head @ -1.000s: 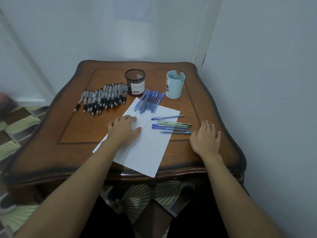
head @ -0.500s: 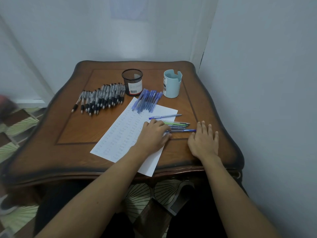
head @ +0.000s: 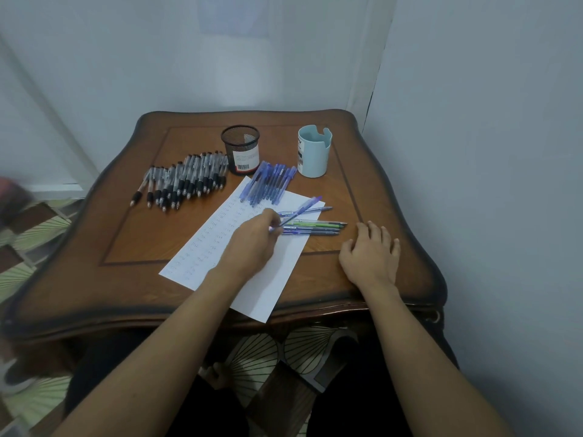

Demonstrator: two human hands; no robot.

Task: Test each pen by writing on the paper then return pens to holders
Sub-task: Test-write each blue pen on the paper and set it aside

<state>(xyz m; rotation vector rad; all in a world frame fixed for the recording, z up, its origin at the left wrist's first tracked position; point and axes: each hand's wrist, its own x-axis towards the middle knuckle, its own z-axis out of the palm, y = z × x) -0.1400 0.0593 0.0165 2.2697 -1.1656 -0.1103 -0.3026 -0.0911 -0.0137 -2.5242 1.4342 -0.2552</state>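
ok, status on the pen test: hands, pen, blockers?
Left hand pinches a blue pen, tilted over the paper. Right hand flat on the table, empty. Mesh holder and blue holder look empty; loose pens overlap the paper's far corner.

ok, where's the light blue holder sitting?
Head view: the light blue holder stands upright at the far right of the table, right of the black mesh holder and just behind the row of blue pens.
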